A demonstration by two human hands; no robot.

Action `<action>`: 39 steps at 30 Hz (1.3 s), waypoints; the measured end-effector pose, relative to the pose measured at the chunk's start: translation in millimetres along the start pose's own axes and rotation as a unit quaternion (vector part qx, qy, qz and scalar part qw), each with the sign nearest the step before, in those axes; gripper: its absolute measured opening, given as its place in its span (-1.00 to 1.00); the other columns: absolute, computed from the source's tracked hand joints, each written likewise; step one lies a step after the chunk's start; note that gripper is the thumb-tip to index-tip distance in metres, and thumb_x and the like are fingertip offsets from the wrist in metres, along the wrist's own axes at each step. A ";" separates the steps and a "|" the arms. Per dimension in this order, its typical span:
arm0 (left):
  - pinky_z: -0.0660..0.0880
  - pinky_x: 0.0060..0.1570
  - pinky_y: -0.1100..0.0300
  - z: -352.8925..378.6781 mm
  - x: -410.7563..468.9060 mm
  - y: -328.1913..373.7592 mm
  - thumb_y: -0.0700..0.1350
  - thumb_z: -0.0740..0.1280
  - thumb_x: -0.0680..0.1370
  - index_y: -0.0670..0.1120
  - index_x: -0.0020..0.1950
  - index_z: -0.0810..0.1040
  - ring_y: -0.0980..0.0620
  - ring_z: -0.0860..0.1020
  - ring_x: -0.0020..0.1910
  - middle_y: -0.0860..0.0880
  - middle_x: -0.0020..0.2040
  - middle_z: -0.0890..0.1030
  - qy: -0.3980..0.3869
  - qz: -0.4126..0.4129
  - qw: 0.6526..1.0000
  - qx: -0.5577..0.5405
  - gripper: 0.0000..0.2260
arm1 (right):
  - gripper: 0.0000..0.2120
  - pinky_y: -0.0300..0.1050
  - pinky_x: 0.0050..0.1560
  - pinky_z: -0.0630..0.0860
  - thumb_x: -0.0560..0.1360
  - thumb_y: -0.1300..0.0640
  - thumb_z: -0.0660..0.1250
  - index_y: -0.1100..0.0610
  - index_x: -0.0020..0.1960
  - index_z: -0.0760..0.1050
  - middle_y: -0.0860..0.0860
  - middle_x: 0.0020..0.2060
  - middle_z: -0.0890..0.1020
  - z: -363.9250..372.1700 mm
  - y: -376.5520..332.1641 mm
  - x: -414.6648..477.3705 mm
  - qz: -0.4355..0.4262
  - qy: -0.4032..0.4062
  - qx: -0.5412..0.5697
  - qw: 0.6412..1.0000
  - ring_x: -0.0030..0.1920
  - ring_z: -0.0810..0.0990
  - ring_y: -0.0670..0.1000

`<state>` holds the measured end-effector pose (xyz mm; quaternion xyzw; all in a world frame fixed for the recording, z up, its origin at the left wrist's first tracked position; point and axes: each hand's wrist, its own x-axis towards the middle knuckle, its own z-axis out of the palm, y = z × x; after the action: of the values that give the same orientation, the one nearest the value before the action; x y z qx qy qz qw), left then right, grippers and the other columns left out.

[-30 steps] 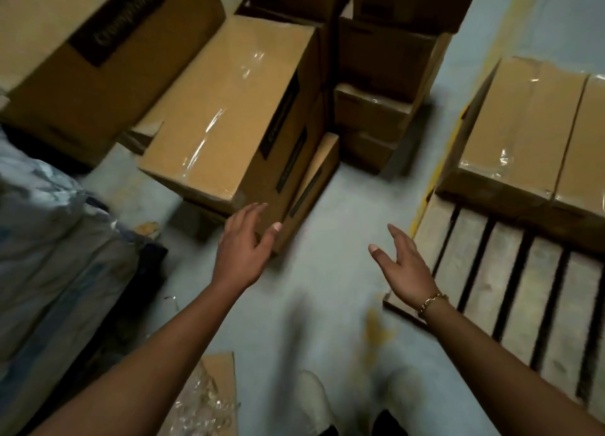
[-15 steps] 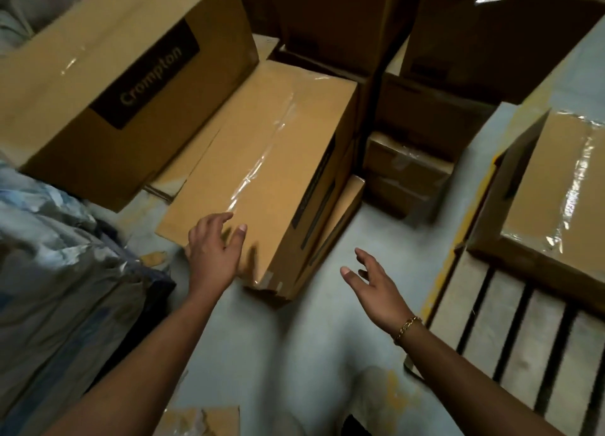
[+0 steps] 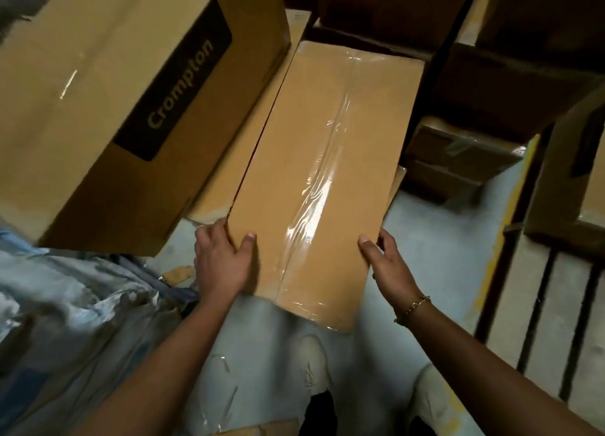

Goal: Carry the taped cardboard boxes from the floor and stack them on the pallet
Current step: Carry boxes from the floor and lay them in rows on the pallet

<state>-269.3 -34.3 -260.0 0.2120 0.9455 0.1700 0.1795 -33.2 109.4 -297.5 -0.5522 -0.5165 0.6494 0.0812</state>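
At near corners — both hands (image 3: 222, 265) (image 3: 389, 268) clasp taped box (image 3: 324, 173).

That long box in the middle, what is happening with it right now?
A person has both hands on the near end of the long taped box: the left hand holds one side and the right hand the other. The box lies among other boxes on the floor, beside a bigger box printed "Crompton". The wooden pallet waits to the right, and the box is not yet on it.
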 end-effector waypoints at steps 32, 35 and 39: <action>0.44 0.34 -0.12 79.9 -141.3 67.3 0.37 0.40 0.46 0.07 0.48 0.45 -0.05 0.54 0.26 0.04 0.29 0.60 -0.218 0.021 0.951 -0.219 -0.32 | -0.11 0.09 0.40 0.46 0.29 -0.50 0.43 -0.20 0.52 0.31 -0.20 0.34 0.55 -127.2 120.5 -107.9 0.028 0.180 0.131 0.974 0.34 0.52 -0.10; 0.47 0.32 -0.15 109.1 -202.0 94.3 0.32 0.39 0.50 0.11 0.45 0.47 -0.02 0.58 0.22 0.09 0.24 0.63 -0.258 0.048 0.942 -0.210 -0.42 | -0.01 0.13 0.41 0.44 0.22 -0.55 0.43 -0.18 0.53 0.30 -0.16 0.38 0.53 -181.5 164.8 -153.0 0.045 0.210 0.152 0.965 0.38 0.49 -0.06; 0.49 0.22 -0.09 153.2 -299.1 136.8 0.28 0.37 0.51 0.13 0.40 0.46 0.06 0.58 0.10 0.15 0.11 0.61 -0.307 0.075 0.932 -0.179 -0.49 | -0.04 0.14 0.36 0.50 0.19 -0.55 0.44 -0.17 0.49 0.37 -0.16 0.30 0.59 -257.6 230.3 -223.5 0.058 0.253 0.188 0.947 0.30 0.56 -0.05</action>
<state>93.2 -18.3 -260.1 0.2882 0.7796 0.2759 0.4828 364.5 3.7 -294.1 -0.7020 -0.3147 0.5774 0.2736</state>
